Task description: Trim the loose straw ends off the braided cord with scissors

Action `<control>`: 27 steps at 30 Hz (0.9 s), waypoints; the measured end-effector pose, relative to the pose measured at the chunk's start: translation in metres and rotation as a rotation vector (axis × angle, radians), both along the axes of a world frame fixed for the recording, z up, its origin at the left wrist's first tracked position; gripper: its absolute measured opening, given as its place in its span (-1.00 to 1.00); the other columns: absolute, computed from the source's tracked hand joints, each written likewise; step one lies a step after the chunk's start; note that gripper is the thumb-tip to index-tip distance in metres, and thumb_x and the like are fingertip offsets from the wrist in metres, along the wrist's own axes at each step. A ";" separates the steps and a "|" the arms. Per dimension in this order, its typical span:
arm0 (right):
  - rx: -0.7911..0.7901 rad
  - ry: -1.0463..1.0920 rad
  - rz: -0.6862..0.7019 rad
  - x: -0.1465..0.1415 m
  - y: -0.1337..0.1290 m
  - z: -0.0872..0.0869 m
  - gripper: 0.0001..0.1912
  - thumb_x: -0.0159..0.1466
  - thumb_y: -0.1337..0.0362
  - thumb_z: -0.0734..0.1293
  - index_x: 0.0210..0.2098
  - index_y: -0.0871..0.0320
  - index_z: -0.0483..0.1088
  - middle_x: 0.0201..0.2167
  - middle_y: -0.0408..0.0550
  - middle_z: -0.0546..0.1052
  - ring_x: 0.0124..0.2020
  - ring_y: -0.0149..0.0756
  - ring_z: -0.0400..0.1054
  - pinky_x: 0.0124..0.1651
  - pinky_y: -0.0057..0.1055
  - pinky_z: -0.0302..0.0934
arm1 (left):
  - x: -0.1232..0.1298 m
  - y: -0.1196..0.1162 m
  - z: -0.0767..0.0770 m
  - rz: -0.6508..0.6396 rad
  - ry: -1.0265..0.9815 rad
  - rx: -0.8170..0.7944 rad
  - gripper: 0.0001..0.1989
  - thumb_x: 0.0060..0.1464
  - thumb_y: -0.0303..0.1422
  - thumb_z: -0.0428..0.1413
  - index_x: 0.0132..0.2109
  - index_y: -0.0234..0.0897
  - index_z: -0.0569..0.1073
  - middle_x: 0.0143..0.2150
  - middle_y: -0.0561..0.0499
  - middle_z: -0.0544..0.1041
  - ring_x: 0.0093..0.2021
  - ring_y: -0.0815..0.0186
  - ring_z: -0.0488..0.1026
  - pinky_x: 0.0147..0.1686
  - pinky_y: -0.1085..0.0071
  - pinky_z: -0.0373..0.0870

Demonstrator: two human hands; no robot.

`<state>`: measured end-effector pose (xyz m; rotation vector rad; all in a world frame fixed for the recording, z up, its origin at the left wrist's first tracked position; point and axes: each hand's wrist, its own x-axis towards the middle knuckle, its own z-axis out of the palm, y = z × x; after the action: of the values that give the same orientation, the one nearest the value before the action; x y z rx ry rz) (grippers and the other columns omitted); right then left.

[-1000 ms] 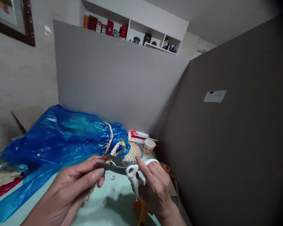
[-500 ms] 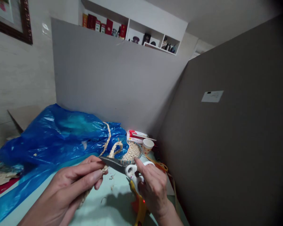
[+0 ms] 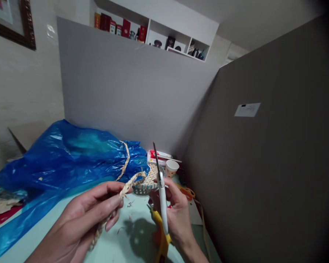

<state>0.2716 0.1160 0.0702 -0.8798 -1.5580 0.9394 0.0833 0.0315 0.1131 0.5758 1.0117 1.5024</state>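
Note:
My left hand (image 3: 90, 212) pinches a braided straw cord (image 3: 131, 183) between thumb and fingers. One stretch of the cord runs up from the grip and curls over at its far end; another hangs below the palm. My right hand (image 3: 177, 208) holds white-handled scissors (image 3: 162, 204) upright, with the dark blade pointing up, apart from the cord. Whether the blades are parted cannot be told from this edge-on angle. Behind the scissors lies a woven basket (image 3: 144, 190), partly hidden. Small straw clippings (image 3: 130, 204) lie on the pale tabletop (image 3: 120, 244) between my hands.
A large blue plastic bag (image 3: 79, 153) covers the left and back, with a straw braid (image 3: 126, 157) across it. A paper cup (image 3: 171, 168) and a red-and-white packet (image 3: 159, 156) stand behind the basket. A yellow-handled tool (image 3: 163, 244) lies under my right hand. Grey panels (image 3: 131, 91) enclose the table.
The scissors have swung from pointing left at the cord to upright, away from it. My right hand has turned with them. More of the cord now shows above my left fingers.

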 end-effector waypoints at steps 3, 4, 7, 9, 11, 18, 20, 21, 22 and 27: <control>-0.124 0.053 0.074 -0.006 -0.009 0.010 -0.69 0.13 0.20 0.52 -0.15 0.10 0.48 -0.47 -0.17 0.52 -0.50 -0.31 0.37 -0.40 -0.42 0.30 | -0.001 0.000 -0.004 -0.091 -0.049 -0.022 -0.56 -0.21 -0.32 0.50 -0.10 -0.09 0.67 -0.28 0.01 0.69 -0.28 0.18 0.63 -0.28 0.39 0.60; -0.127 0.045 0.090 -0.008 -0.012 0.013 -0.70 0.13 0.20 0.52 -0.17 0.09 0.48 -0.48 -0.18 0.51 -0.49 -0.30 0.37 -0.39 -0.41 0.31 | -0.001 0.000 -0.006 -0.100 -0.056 -0.027 -0.59 -0.20 -0.32 0.50 -0.12 -0.09 0.67 -0.31 0.03 0.68 -0.30 0.22 0.62 -0.29 0.43 0.59; -0.038 -0.047 0.074 -0.010 -0.016 0.017 -0.73 0.10 0.24 0.51 -0.20 0.09 0.47 -0.49 -0.20 0.48 -0.49 -0.32 0.36 -0.37 -0.41 0.30 | -0.002 0.001 -0.012 -0.123 -0.063 -0.024 -0.63 -0.16 -0.32 0.49 -0.14 -0.07 0.66 -0.35 0.08 0.66 -0.34 0.29 0.59 -0.30 0.49 0.57; 0.002 -0.070 0.057 -0.010 -0.016 0.018 -0.71 0.08 0.26 0.51 -0.20 0.09 0.47 -0.53 -0.22 0.46 -0.52 -0.35 0.32 -0.40 -0.42 0.26 | -0.002 0.002 -0.015 -0.145 -0.044 0.004 -0.65 -0.14 -0.30 0.48 -0.15 -0.07 0.64 -0.38 0.08 0.65 -0.35 0.27 0.59 -0.32 0.45 0.58; -0.014 -0.036 0.082 -0.010 -0.017 0.021 -0.69 0.10 0.25 0.50 -0.17 0.09 0.46 -0.53 -0.22 0.47 -0.53 -0.37 0.31 -0.41 -0.43 0.25 | -0.002 0.003 -0.016 -0.125 0.022 0.046 -0.66 -0.16 -0.25 0.49 -0.18 -0.09 0.64 -0.43 0.08 0.63 -0.40 0.28 0.57 -0.39 0.48 0.55; -0.219 0.230 0.237 -0.014 -0.023 0.037 -0.50 -0.02 0.21 0.63 -0.15 0.09 0.42 -0.42 -0.16 0.60 -0.41 -0.35 0.45 -0.32 -0.47 0.34 | 0.001 0.001 -0.009 -0.228 0.205 0.038 -0.68 -0.14 -0.13 0.47 -0.26 -0.13 0.62 -0.50 0.11 0.58 -0.50 0.44 0.44 -0.52 0.65 0.39; -0.282 0.346 0.273 -0.014 -0.024 0.037 -0.45 -0.04 0.21 0.66 -0.13 0.09 0.43 -0.38 -0.18 0.61 -0.38 -0.39 0.46 -0.26 -0.49 0.34 | 0.004 0.001 -0.008 -0.261 0.281 0.028 -0.64 -0.15 -0.09 0.46 -0.25 -0.17 0.62 -0.50 0.08 0.59 -0.60 0.52 0.33 -0.64 0.70 0.23; -0.306 0.398 0.283 -0.014 -0.024 0.036 -0.45 -0.04 0.21 0.67 -0.12 0.09 0.44 -0.38 -0.19 0.60 -0.37 -0.41 0.45 -0.23 -0.51 0.34 | 0.005 0.001 -0.009 -0.293 0.288 0.028 -0.63 -0.15 -0.10 0.46 -0.24 -0.19 0.62 -0.49 0.06 0.61 -0.64 0.55 0.27 -0.68 0.71 0.15; -0.327 0.440 0.290 -0.015 -0.024 0.034 -0.45 -0.04 0.23 0.67 -0.12 0.09 0.44 -0.38 -0.20 0.60 -0.37 -0.43 0.45 -0.23 -0.52 0.34 | 0.005 0.000 -0.010 -0.326 0.266 0.022 -0.64 -0.13 -0.12 0.45 -0.23 -0.20 0.61 -0.47 0.03 0.63 -0.65 0.56 0.25 -0.69 0.70 0.14; -0.364 0.519 0.375 -0.015 -0.022 0.027 -0.46 -0.01 0.34 0.66 -0.10 0.10 0.43 -0.42 -0.27 0.54 -0.43 -0.49 0.41 -0.32 -0.59 0.32 | 0.006 -0.004 -0.016 -0.500 -0.067 -0.155 -0.72 0.04 -0.37 0.36 -0.06 -0.24 0.64 -0.36 -0.09 0.69 -0.43 0.34 0.51 -0.38 0.49 0.52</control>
<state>0.2566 0.0940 0.0975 -0.5237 -1.1299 1.6143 0.0890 0.0279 0.0976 0.6099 0.8449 0.9866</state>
